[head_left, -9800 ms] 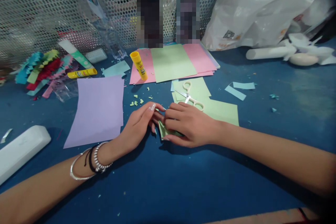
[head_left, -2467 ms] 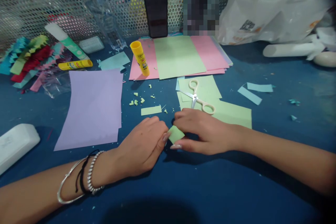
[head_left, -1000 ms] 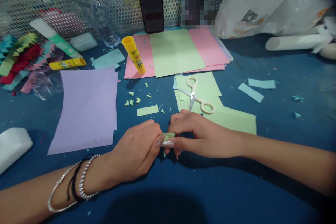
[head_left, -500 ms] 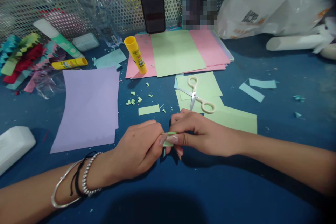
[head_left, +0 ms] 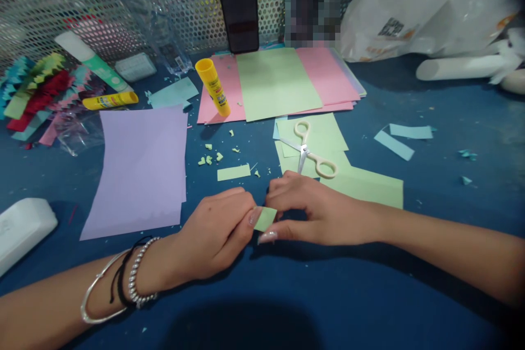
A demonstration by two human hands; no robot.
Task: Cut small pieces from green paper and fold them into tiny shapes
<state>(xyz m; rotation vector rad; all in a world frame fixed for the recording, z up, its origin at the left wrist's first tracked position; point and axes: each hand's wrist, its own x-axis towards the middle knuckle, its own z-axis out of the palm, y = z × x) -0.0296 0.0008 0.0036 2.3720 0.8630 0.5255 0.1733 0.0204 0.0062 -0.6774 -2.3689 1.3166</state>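
Since half a second ago, the right thumb has come off the small green paper point(head_left: 266, 220) and dropped below it, baring its face. That piece is pale, four-sided and smooth, tilted in the air between both hands over the middle of the worktop point(head_left: 348, 284). Its left end is pinched under the thumb of the left hand point(head_left: 219, 227), the other fingers curled in. The right hand point(head_left: 315, 213) has thumb and fingers parted about the other end; whether a fingertip touches its back, I cannot tell. Just beyond lie a green strip point(head_left: 233, 173) and green scraps point(head_left: 209, 160); scissors point(head_left: 304, 149), blades parted, rest on green sheets point(head_left: 369, 191). Purple paper point(head_left: 141, 169) lies toward the left edge, blue strips point(head_left: 411, 131) toward the right; a yellow glue stick point(head_left: 213, 87) stands on pink sheets point(head_left: 336, 82) near the far edge.
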